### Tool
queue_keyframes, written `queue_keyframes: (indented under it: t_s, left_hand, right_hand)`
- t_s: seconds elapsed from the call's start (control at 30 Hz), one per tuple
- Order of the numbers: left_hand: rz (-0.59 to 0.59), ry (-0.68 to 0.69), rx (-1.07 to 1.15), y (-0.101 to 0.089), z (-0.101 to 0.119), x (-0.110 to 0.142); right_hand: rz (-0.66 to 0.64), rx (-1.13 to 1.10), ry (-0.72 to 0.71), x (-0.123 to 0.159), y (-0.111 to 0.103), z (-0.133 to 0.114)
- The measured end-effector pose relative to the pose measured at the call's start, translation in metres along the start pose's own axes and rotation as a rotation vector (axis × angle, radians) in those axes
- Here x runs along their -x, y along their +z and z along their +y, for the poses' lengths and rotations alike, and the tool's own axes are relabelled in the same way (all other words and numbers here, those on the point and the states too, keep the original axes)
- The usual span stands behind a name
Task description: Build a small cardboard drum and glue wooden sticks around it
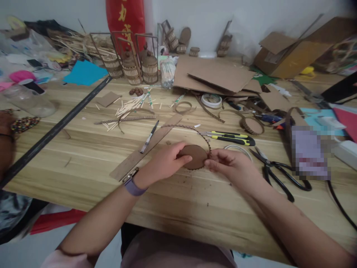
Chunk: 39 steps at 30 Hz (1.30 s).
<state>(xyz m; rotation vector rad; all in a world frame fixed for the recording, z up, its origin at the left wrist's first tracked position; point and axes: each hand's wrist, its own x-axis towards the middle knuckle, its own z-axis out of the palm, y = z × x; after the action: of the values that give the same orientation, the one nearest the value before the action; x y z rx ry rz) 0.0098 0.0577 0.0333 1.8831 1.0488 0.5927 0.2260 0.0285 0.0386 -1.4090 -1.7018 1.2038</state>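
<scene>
A round brown cardboard disc [195, 156] is gripped at its left side by my left hand [170, 160], the thumb lying on its top face. My right hand [223, 162] pinches a narrow corrugated cardboard strip [205, 136] against the disc's right edge. From there the strip's loose end curves up and away to the left. Under and left of my left hand lies a flat cardboard piece [125, 163] with a pen [150, 137] on it. A yellow-and-black utility knife [231, 137] rests beyond my right hand, and black-handled scissors [275, 169] lie to its right.
Matchsticks [128, 106] are scattered behind the pen. Small stick-sided baskets [150, 69] and stacked cardboard sheets [212, 74] stand farther back. A tape roll [211, 100] and a finished-looking round cardboard tray [252, 125] lie right of centre. Another person's arm [7, 137] is at the left edge.
</scene>
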Motion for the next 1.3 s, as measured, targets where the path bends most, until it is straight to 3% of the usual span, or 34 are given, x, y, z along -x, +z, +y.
queue_keyframes:
  t_s: [0.2, 0.37, 0.5, 0.67, 0.8, 0.93, 1.3]
  left_hand:
    - [0.176, -0.026, 0.367, 0.008, -0.007, -0.001]
    - [0.089, -0.099, 0.72, 0.026, -0.002, -0.002]
    - [0.088, -0.098, 0.839, 0.038, 0.008, -0.001]
    - [0.173, -0.143, 0.847, 0.04, 0.011, 0.0]
    - [0.264, -0.146, 0.795, 0.038, 0.007, 0.0]
    - [0.265, -0.153, 0.761, 0.035, 0.005, 0.001]
    - [0.232, -0.154, 0.624, 0.032, -0.003, 0.003]
  right_hand:
    - [0.179, -0.384, 0.055, -0.002, 0.017, 0.025]
    - [0.192, -0.714, 0.096, 0.001, 0.035, 0.023]
    - [0.15, -0.813, 0.097, 0.005, 0.042, 0.016]
    - [0.095, -0.748, 0.056, 0.009, 0.044, 0.02]
    - [0.189, -0.588, 0.021, 0.011, 0.039, 0.022]
    - [0.29, -0.517, -0.028, 0.011, 0.033, 0.022]
    - [0.291, -0.434, -0.026, 0.012, 0.026, 0.019]
